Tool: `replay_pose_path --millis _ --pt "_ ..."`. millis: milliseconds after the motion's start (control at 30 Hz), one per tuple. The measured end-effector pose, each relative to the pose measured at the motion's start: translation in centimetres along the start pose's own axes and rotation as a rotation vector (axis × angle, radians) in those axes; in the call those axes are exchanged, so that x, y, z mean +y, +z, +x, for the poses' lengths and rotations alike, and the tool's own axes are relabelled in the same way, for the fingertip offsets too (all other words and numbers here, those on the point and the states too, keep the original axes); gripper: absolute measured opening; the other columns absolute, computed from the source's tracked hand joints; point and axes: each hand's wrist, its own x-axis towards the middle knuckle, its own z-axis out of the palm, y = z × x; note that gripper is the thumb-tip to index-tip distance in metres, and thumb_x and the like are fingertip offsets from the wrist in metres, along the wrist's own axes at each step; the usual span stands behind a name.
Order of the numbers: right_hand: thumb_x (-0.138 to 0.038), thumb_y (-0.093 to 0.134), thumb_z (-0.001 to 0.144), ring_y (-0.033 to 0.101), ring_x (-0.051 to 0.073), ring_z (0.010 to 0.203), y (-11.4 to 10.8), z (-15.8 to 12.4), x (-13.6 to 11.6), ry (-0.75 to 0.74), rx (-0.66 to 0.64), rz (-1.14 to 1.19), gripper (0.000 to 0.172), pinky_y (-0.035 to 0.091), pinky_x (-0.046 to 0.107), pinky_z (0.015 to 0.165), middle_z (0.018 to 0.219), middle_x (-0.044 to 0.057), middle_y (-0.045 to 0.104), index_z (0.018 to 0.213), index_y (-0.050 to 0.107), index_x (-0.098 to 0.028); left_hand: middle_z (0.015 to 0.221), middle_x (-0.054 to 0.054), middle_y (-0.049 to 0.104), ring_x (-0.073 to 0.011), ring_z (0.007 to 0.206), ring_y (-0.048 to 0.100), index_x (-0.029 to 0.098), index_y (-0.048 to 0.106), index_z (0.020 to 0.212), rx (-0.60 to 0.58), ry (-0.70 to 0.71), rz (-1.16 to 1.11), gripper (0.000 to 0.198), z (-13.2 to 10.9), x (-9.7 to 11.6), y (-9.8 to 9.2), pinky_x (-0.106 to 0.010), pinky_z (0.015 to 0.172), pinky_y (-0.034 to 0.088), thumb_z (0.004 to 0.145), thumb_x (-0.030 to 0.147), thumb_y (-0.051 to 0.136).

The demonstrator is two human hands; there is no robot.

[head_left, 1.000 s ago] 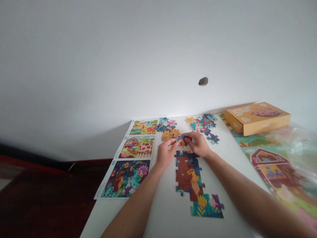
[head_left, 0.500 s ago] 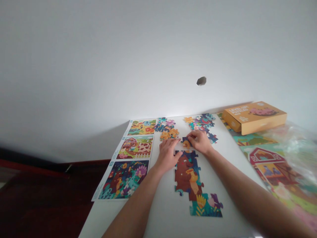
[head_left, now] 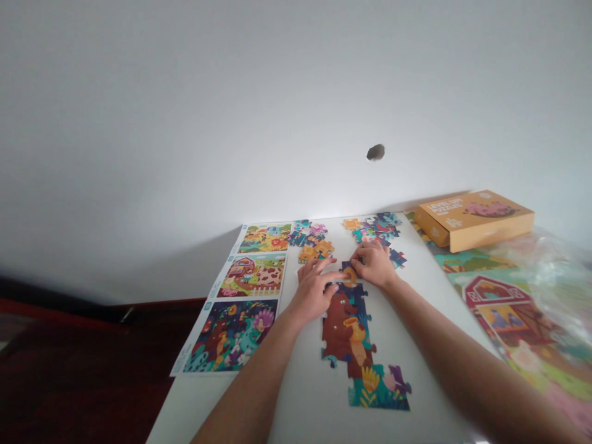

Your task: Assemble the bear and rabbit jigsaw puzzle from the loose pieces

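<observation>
Left hand: the left hand (head_left: 314, 287) lies palm down on the worktop (head_left: 305, 394), fingers released and spread, with the forefinger tip resting on the puzzle piece (head_left: 349, 274).
Right hand: the right hand (head_left: 375, 264) sits just beyond the piece, fingers bent, with their tips on its far edge. Whether they pinch it or only press on it cannot be told.
Puzzle piece: small, dark blue with an orange patch, flat on the worktop between the two hands and touching the top edge of the joined section.
Joined section: the bear section (head_left: 348, 330) runs from the piece toward the person and ends in a strip of flowers.
Loose pieces: one heap (head_left: 311, 237) lies beyond the left hand and a second heap (head_left: 375, 226) beyond the right hand. Both are near the far edge.
Picture sheet: the sheet (head_left: 245, 296) lies left of the hands and shows three scenes in a column.
Box: the orange box (head_left: 474, 219) stands at the far right, well apart from the hands.
Barn puzzle: the large barn puzzle (head_left: 504, 308) lies to the right, partly under clear film.
</observation>
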Motion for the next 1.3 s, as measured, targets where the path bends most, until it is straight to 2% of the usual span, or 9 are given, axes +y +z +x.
replay_pose_path --millis 200,400,700,1300 --pt "-0.028 0.061 0.08 0.052 0.029 0.104 0.19 0.17 0.23 0.075 0.041 0.084 0.018 0.036 0.044 0.087 0.101 0.006 0.068 0.071 0.075 -0.023 0.142 -0.001 0.052 -0.0291 0.129 0.046 0.038 0.077 0.105 -0.01 0.049 0.023 0.034 -0.06 -0.08 -0.01 -0.05 0.11 0.033 0.09 0.014 0.059" --pt "-0.027 0.062 0.078 0.051 0.03 0.106 0.23 0.1 -0.05 0.085 0.015 0.095 0.017 0.033 0.045 0.089 0.101 0.004 0.07 0.065 0.073 -0.023 0.141 -0.002 0.051 -0.0287 0.129 0.046 0.039 0.078 0.102 -0.001 0.061 0.044 0.033 -0.07 -0.3 0.15 -0.049 0.111 0.032 0.09 0.015 0.059" --pt "-0.026 0.062 0.08 0.051 0.03 0.105 0.14 -0.08 -0.28 0.034 0.002 -0.015 0.015 0.031 0.047 0.09 0.102 0.006 0.069 0.074 0.075 -0.023 0.138 -0.004 0.052 -0.0301 0.129 0.044 0.038 0.076 0.106 -0.02 0.043 0.047 0.034 -0.09 0.33 -0.3 -0.051 0.108 0.033 0.091 0.015 0.057" --pt "-0.034 0.074 0.075 0.045 0.031 0.11 -0.77 -0.55 -0.69 -0.079 -0.012 -0.115 0.009 0.031 0.049 0.095 0.109 0.009 0.059 0.079 0.075 -0.026 0.137 -0.004 0.052 -0.0293 0.128 0.044 0.038 0.076 0.106 -0.007 0.058 0.053 0.035 -0.21 0.06 -0.07 -0.051 0.109 0.032 0.09 0.014 0.056"
